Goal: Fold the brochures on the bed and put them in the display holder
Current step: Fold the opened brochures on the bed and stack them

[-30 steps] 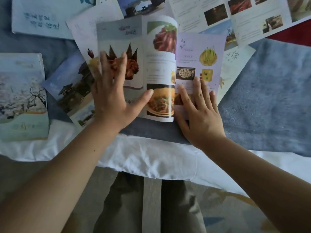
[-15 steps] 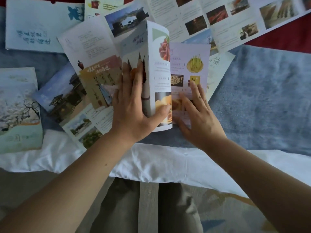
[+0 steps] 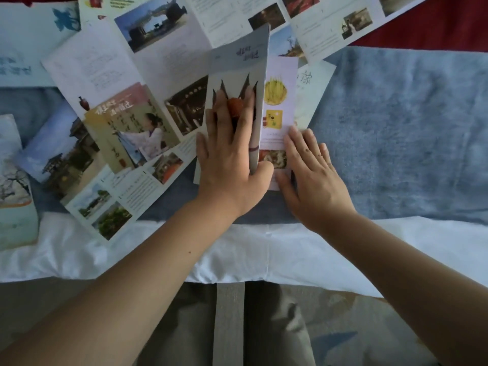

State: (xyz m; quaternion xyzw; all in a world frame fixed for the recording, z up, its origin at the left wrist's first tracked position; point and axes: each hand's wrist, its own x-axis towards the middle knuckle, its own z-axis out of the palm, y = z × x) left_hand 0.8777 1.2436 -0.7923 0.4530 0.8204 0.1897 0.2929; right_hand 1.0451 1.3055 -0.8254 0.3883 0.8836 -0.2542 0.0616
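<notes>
A food brochure (image 3: 237,62) lies half folded near the bed's front edge. My left hand (image 3: 229,159) grips its left panel, fingers on top and thumb under the edge, swinging it over towards the lilac right panel (image 3: 280,83). My right hand (image 3: 311,175) lies flat on the lower part of that lilac panel, pinning it to the grey blanket (image 3: 396,133). Unfolded brochures lie around it: one with a person in white robes (image 3: 132,130) to the left and a long sheet with small photos (image 3: 303,17) at the back. No display holder shows.
A pale green folded brochure (image 3: 13,186) lies at the far left edge. A white sheet (image 3: 264,257) hangs over the bed's front edge. A red cover (image 3: 443,27) shows at the back right. Below are my legs (image 3: 184,334) and a patterned rug.
My left hand has lifted the left panel off the bed and carried it rightwards over the middle panel. My right hand has stayed pressed on the lilac panel. The view has shifted slightly.
</notes>
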